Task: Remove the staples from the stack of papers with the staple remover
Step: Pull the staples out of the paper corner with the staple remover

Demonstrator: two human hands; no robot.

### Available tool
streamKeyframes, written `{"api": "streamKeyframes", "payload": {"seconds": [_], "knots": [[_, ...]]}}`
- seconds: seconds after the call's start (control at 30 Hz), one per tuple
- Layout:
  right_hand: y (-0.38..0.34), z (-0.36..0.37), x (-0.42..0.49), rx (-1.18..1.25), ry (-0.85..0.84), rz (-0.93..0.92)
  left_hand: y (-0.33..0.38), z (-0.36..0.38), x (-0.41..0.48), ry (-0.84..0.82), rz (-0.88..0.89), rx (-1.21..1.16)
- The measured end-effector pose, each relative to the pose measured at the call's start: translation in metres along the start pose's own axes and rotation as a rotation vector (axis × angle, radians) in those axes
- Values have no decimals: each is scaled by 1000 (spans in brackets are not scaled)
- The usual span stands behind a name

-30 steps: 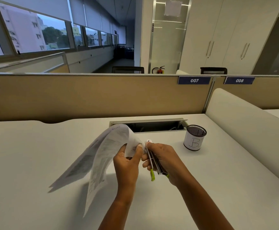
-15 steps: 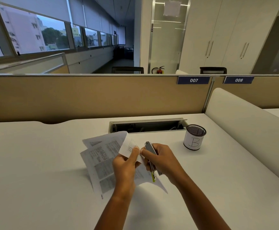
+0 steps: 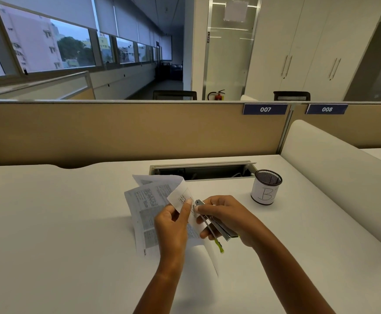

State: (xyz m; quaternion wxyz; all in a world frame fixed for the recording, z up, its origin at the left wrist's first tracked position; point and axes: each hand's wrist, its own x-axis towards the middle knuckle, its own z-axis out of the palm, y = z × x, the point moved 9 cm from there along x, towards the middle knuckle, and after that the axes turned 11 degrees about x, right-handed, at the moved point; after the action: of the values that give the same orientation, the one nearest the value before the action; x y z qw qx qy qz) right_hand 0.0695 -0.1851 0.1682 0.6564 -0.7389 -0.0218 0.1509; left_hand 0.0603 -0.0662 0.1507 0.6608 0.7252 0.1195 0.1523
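Observation:
A stack of printed papers (image 3: 147,207) lies on the white desk (image 3: 60,223), its near corner folded up. My left hand (image 3: 173,225) pinches that folded corner between thumb and fingers. My right hand (image 3: 228,216) grips a slim metal staple remover (image 3: 214,223) with a green end, its tip touching the paper corner right beside my left thumb. The staple itself is too small to see.
A black mesh cup (image 3: 266,186) with a white label marked "B" stands to the right. An open cable slot (image 3: 204,171) is set into the desk behind the papers. Beige partitions (image 3: 117,130) close off the back, and a white padded divider (image 3: 334,159) borders the right side.
The papers, held up and fanned in the air a second ago, have come down onto the desk. Both hands stay at the corner, with the staple remover still in the right one.

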Motion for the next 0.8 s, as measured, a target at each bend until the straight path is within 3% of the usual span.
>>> {"api": "streamKeyframes", "payload": {"seconds": [0.17,0.8], "knots": [[-4,0,-1,56,7,-51,-4,11,-8,-141,-145,-202],[-18,-4,-6,-95,10,-69,-1,3,-8,-53,-174,-191]]}}
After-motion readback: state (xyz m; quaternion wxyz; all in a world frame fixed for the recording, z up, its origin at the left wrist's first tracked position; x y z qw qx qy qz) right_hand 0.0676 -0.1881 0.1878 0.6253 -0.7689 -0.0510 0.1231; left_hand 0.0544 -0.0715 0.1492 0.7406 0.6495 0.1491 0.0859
